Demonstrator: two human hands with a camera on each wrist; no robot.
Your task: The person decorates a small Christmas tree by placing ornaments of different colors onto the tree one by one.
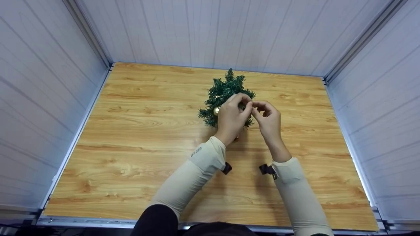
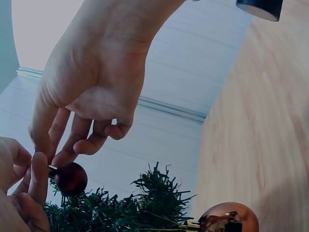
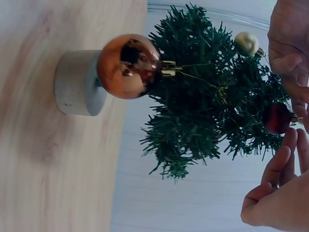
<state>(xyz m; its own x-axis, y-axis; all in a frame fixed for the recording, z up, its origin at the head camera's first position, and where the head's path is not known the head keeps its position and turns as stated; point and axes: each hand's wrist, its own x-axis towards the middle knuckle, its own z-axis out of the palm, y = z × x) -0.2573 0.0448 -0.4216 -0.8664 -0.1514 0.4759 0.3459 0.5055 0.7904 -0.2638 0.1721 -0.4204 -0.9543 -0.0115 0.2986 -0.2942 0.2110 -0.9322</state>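
A small dark red Christmas ball [image 2: 71, 179] with a gold cap is at the side of a green artificial Christmas tree [image 1: 229, 86]. My left hand [image 1: 231, 114] and my right hand [image 1: 267, 119] meet there, fingertips pinching at the ball's cap and cord. In the left wrist view the right hand [image 2: 96, 72] reaches down from above, and the left hand's fingers [image 2: 36, 181] come in at lower left. The right wrist view shows the red ball [image 3: 277, 118] against the branches, its cap between both hands' fingertips. The cord itself is mostly hidden by fingers.
A shiny copper ball [image 3: 128, 65] hangs from a low front branch by a gold thread. Another ball, pale gold [image 1: 216, 110], hangs on the tree's left side. The tree stands on a round pale base [image 3: 72, 82] on the wood-grain table [image 1: 141, 131], with white panel walls [image 1: 203, 32] around.
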